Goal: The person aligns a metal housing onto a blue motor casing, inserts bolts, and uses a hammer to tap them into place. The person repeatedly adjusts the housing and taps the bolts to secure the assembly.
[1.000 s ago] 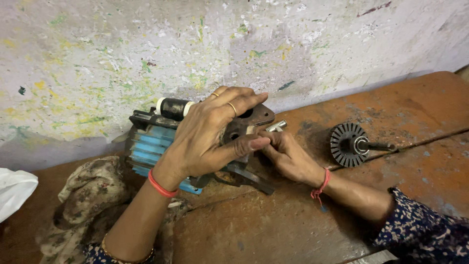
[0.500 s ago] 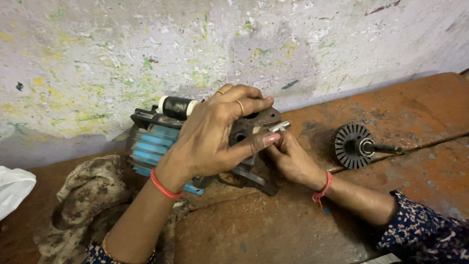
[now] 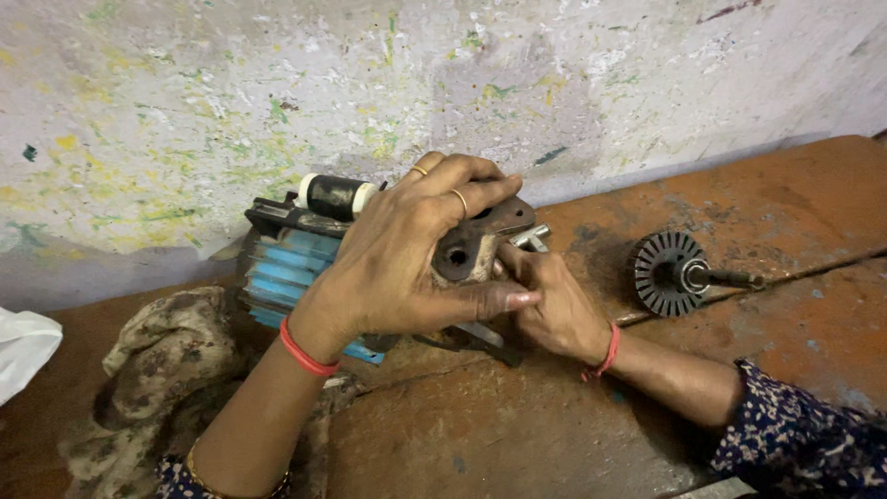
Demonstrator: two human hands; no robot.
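A small electric motor pump point(image 3: 286, 263) with a blue ribbed body and a black cylinder on top lies on a rusty metal bench point(image 3: 517, 434). My left hand point(image 3: 407, 259) spreads over its dark, rusty front housing and grips it, thumb along the lower edge. My right hand point(image 3: 554, 305) reaches in from the right, its fingers pressed against the front of the housing beneath my left thumb. What the right fingers pinch is hidden. A silvery metal piece point(image 3: 528, 237) sticks out beside the housing.
A dark finned rotor on a shaft point(image 3: 674, 273) lies on the bench to the right. A crumpled patterned cloth point(image 3: 157, 370) sits at the left, with a white cloth point(image 3: 23, 346) at the far left edge. A stained wall rises behind.
Both hands stay on the pump's front housing. My left thumb has slid lower along the housing and the right fingers have tucked in under it.
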